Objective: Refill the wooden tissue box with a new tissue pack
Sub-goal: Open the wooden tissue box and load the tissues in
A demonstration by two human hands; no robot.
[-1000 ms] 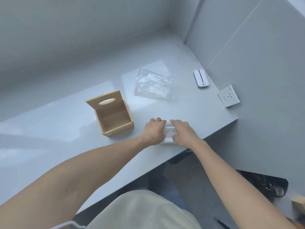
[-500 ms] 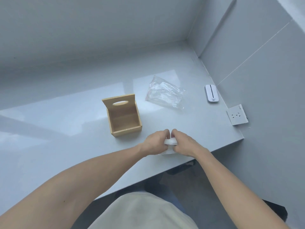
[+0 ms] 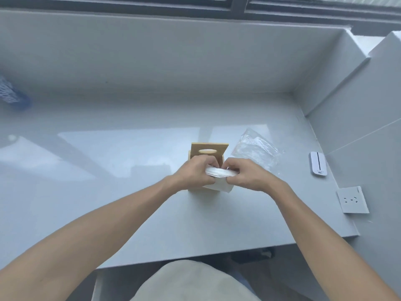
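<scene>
With my left hand (image 3: 195, 171) and right hand (image 3: 243, 174) both gripping the unwrapped tissue stack (image 3: 218, 173) over the open wooden box (image 3: 209, 152), I judge seating and closing remain.

Lighting: bright, cool daylight from the window (image 3: 238, 5) along the top edge. Glare: two pale window-shaped reflections on the glossy counter (image 3: 108, 203), one left of the box (image 3: 209, 149), one behind the bag (image 3: 256, 151); dark bars between them mirror the frame. Shadows: soft and faint; a dim patch lies on the counter left of the box. Under-counter area dark. Sharpness: centre fairly clear; the tissues (image 3: 219, 173) wash out to near white with little fold detail; a blue object (image 3: 13, 96) at far left is smeared. Distortion: wide-angle bending, forearms swollen toward lower corners, wall lines slanting at right.
</scene>
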